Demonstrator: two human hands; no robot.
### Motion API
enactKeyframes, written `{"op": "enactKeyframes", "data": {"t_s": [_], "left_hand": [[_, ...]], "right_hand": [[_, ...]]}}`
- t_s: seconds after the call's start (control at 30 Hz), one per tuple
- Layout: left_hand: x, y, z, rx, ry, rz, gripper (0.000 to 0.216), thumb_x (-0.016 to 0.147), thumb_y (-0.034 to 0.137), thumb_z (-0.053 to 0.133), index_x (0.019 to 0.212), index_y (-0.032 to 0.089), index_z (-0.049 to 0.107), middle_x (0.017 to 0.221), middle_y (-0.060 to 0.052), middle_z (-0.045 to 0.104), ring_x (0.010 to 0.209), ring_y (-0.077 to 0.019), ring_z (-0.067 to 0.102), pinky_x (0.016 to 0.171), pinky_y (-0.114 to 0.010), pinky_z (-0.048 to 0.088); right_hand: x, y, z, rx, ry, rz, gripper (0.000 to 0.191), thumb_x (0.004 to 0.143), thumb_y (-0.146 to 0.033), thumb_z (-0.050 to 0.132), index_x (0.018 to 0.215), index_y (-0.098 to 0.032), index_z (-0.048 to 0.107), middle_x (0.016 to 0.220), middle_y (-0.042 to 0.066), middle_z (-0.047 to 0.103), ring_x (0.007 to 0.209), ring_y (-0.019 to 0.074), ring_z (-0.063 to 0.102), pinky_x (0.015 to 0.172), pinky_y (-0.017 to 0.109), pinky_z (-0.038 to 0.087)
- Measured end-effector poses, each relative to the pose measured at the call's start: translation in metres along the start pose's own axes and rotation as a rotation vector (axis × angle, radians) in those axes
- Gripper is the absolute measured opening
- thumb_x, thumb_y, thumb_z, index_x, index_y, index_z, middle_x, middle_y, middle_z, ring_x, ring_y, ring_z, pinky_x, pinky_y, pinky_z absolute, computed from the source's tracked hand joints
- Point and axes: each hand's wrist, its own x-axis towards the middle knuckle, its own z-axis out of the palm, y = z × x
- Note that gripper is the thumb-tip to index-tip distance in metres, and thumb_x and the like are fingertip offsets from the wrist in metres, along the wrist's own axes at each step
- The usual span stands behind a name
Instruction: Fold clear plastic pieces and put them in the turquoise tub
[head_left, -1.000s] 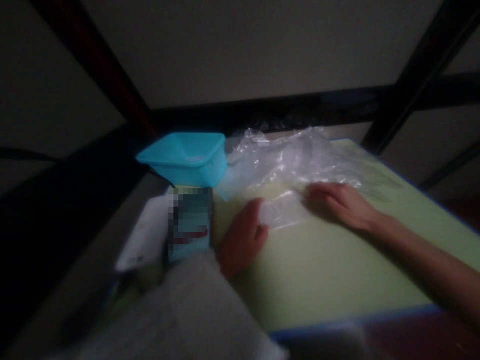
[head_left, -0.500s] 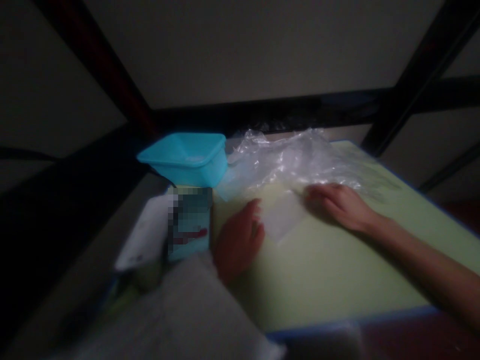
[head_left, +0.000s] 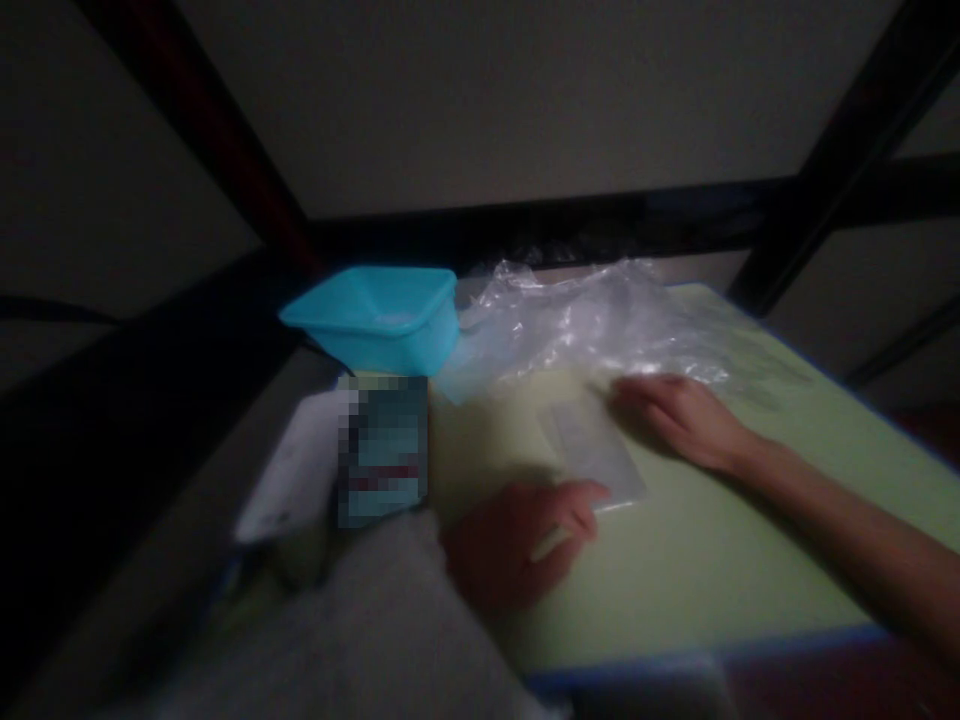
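Observation:
A small clear flat plastic bag (head_left: pixel 604 455) lies on the yellow-green tabletop, turned at a slant. My left hand (head_left: pixel 517 545) is over the bag's near left corner, index finger stretched across its edge and thumb apart below; it is open and appears to touch the bag. My right hand (head_left: pixel 675 415) rests on the table just right of the bag's far end. Its fingers are curled together, with their tips in shadow, so what they hold, if anything, is hidden. Behind both hands spreads a large crumpled clear plastic sheet or bag (head_left: pixel 592 315).
A turquoise plastic basin (head_left: pixel 405 345) stands at the back left. In front of it lie a blurred-out flat item (head_left: pixel 386 430) and a white object (head_left: pixel 300 460). Blue edging (head_left: pixel 697 660) borders the table (head_left: pixel 675 570). Dark frame bars (head_left: pixel 540 230) run behind it.
My left hand has moved toward me and to the right. The small bag has turned and shifted right and nearer. My right hand has stayed nearly in place.

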Motion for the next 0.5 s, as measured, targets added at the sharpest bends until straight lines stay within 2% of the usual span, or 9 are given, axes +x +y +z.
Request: {"op": "enactKeyframes", "data": {"t_s": [0.13, 0.27, 0.37, 0.5], "left_hand": [[0.0, -0.004, -0.001, 0.255, 0.082, 0.034, 0.026, 0.087, 0.018, 0.04, 0.106, 0.016, 0.058, 0.098, -0.007, 0.07, 0.091, -0.0205, 0.065, 0.086, -0.036, 0.05], [0.004, -0.01, -0.004, 0.388, 0.134, 0.05, 0.03, 0.087, 0.016, 0.038, 0.111, 0.014, 0.057, 0.102, -0.009, 0.069, 0.096, -0.0212, 0.062, 0.088, -0.037, 0.049], [0.007, -0.009, -0.007, 0.405, 0.094, 0.112, 0.033, 0.087, 0.015, 0.037, 0.113, 0.014, 0.057, 0.104, -0.009, 0.068, 0.099, -0.0202, 0.063, 0.09, -0.036, 0.048], [0.011, -0.002, -0.008, 0.393, 0.03, 0.118, 0.029, 0.09, 0.018, 0.036, 0.094, 0.018, 0.065, 0.09, -0.006, 0.071, 0.089, -0.0175, 0.066, 0.088, -0.033, 0.05]], "right_hand": [[0.001, -0.001, 0.0, 0.035, -0.015, 0.004, 0.039, 0.089, -0.023, 0.031, 0.109, -0.01, 0.061, 0.097, 0.014, 0.07, 0.084, 0.0265, 0.065, 0.074, 0.04, 0.049], [0.0, -0.001, 0.002, 0.083, -0.013, -0.004, 0.037, 0.089, -0.023, 0.031, 0.108, -0.012, 0.061, 0.097, 0.013, 0.07, 0.084, 0.0257, 0.065, 0.073, 0.04, 0.049], [0.0, -0.001, 0.003, 0.098, -0.009, -0.005, 0.036, 0.088, -0.022, 0.033, 0.109, -0.013, 0.061, 0.099, 0.012, 0.07, 0.084, 0.0251, 0.066, 0.074, 0.04, 0.049], [0.0, -0.002, 0.002, 0.087, -0.022, -0.007, 0.034, 0.089, -0.021, 0.033, 0.107, -0.014, 0.061, 0.101, 0.011, 0.07, 0.087, 0.0241, 0.066, 0.076, 0.039, 0.049]]}}
